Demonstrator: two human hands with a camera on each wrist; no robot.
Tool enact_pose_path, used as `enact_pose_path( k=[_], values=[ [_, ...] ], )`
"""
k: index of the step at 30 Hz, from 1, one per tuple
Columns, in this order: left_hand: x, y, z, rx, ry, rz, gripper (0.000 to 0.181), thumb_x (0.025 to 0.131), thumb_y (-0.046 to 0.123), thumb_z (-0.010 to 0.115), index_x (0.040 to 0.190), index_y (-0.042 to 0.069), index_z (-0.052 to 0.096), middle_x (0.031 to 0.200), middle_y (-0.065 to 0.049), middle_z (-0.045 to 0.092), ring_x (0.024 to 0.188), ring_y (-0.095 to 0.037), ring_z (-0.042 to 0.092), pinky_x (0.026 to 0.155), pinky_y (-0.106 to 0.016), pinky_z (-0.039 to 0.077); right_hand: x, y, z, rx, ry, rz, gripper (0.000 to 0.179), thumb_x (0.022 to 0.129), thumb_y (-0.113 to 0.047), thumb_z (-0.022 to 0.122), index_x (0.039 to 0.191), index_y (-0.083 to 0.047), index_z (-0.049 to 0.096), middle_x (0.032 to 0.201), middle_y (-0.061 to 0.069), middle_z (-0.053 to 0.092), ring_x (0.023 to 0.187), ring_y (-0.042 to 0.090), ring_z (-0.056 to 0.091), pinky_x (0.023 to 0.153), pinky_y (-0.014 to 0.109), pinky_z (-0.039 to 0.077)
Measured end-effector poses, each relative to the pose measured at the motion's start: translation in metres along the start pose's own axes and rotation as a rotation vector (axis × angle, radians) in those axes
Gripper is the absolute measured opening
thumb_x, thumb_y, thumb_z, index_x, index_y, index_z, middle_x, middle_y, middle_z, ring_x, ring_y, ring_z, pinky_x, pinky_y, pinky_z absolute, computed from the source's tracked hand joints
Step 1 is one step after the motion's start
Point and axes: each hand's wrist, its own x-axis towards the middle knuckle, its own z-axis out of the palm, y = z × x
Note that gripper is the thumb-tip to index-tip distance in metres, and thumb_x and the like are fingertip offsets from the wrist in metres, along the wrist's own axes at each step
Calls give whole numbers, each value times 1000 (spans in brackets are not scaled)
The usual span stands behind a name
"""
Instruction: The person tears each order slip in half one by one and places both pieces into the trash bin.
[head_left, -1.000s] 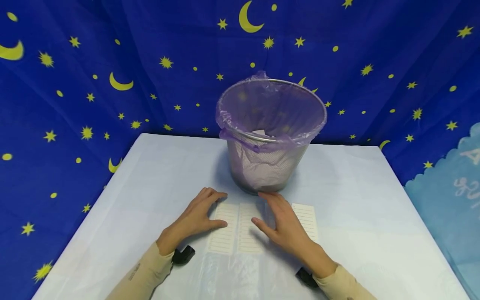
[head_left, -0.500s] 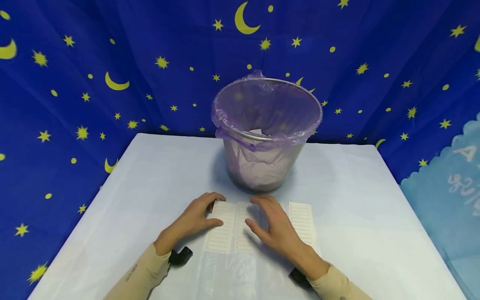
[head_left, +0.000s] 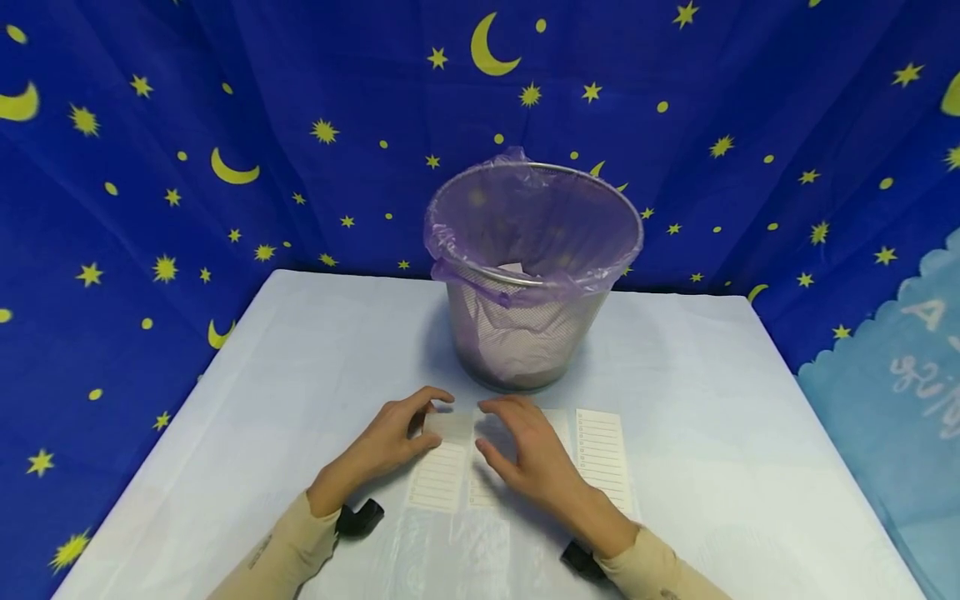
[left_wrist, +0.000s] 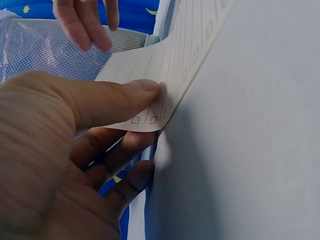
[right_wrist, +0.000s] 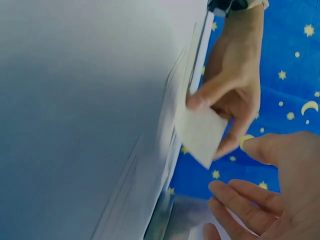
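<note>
In the head view my left hand pinches the far end of the left checklist sheet, a narrow white lined strip. The left wrist view shows its thumb on the lined face and fingers beneath, with that end of the sheet bent up off the table. My right hand hovers over the middle checklist sheet with fingers loosely bent and nothing between them; it hides much of that strip. A further checklist sheet lies flat to the right.
Behind the hands stands a wire-mesh wastebasket lined with a purple bag, white paper inside. Clear plastic film lies on the white-covered table in front of the sheets. A blue star-patterned curtain hangs behind.
The left thumb and fingers have closed on the left sheet and bent its far end up. The right hand has shifted left, toward the left hand.
</note>
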Motion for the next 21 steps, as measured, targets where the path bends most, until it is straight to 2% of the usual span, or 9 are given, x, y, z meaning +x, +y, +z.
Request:
enact_pose_path(
  k=[4,11,17,21],
  values=[
    [0,2,0,-35,11,10,54,87,4,85,135,13,63,89,4,65,71,-11,54,66,-25,46,10,-6,14,-16,4,-45,45,91,-15,81,130,1,65,123,11,72,119,27,66,102,45,54],
    [1,3,3,-102,33,70,52,87,5,86,132,17,64,94,7,73,79,-12,63,73,-33,54,19,-15,31,3,32,-50,33,91,-10,82,121,-2,70,108,7,75,100,22,68,88,36,58],
    [1,3,3,-173,-13,100,49,89,6,84,133,19,65,96,8,77,86,-6,68,80,-34,57,21,-20,37,70,73,-92,18,90,-9,83,105,-6,74,90,2,72,83,14,65,75,24,56],
    [1,2,2,-204,-24,117,45,92,5,81,133,18,66,96,4,77,86,-8,67,79,-37,57,20,-20,34,91,95,-76,12,91,-8,82,99,-9,74,89,0,71,81,12,64,72,22,53]
  ],
)
